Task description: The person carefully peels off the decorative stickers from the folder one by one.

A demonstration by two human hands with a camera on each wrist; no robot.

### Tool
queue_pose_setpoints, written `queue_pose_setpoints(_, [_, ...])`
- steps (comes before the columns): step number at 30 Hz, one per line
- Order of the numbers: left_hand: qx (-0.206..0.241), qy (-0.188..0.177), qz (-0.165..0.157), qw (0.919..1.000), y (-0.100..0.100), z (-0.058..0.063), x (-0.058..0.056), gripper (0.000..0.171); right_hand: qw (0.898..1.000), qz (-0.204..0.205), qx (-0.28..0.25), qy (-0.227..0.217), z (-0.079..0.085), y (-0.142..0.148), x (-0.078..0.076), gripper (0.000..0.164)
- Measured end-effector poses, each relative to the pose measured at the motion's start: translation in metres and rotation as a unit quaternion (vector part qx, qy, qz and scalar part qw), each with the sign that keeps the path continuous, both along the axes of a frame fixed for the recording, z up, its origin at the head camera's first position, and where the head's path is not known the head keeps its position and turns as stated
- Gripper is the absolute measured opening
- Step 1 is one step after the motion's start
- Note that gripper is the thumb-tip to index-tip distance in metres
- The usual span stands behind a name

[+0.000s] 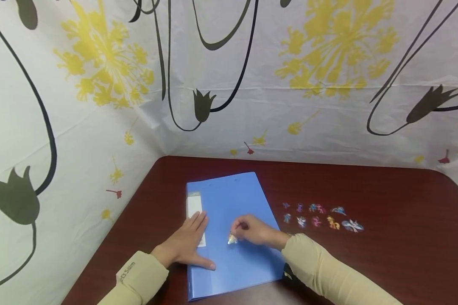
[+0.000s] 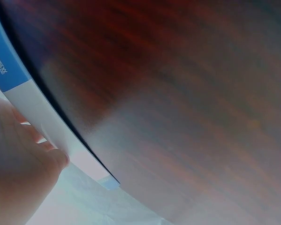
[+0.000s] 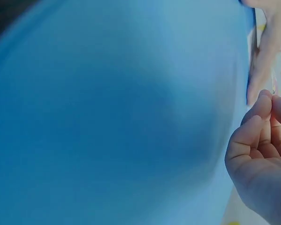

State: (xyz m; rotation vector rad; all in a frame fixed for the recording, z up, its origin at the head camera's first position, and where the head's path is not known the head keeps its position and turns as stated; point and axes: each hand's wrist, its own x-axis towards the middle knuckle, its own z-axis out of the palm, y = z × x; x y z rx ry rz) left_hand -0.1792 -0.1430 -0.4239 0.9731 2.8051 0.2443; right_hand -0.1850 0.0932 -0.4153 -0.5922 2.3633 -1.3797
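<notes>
A blue folder (image 1: pixel 233 199) lies shut on the table, with a white label (image 1: pixel 194 204) along its left edge. On that left side rests my left hand (image 1: pixel 185 245), its fingers straight and the thumb spread across the cover. Above the middle of the folder, my right hand (image 1: pixel 253 231) pinches a small, shiny, pale piece (image 1: pixel 232 239) between thumb and fingertips. Only a thin edge of this piece shows in the right wrist view, so its kind is unclear. In the left wrist view, the left hand (image 2: pixel 23 159) lies along the labelled spine (image 2: pixel 51 122).
Small colourful pony-shaped cutouts (image 1: pixel 333 222), which look like stickers, lie in two rows right of the folder. The dark red table (image 1: pixel 385 262) meets a flower-printed cloth (image 1: pixel 244 123) at the back and left. A dark object (image 1: pixel 288 273) is partly hidden by the right sleeve.
</notes>
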Motion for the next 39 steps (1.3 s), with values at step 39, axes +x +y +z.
queue_pose_setpoints(39, [0.008,-0.004,-0.006,0.9999,-0.001,0.0,-0.001,0.12,0.981,-0.124,0.099,0.113,-0.005,0.157,0.025,0.008])
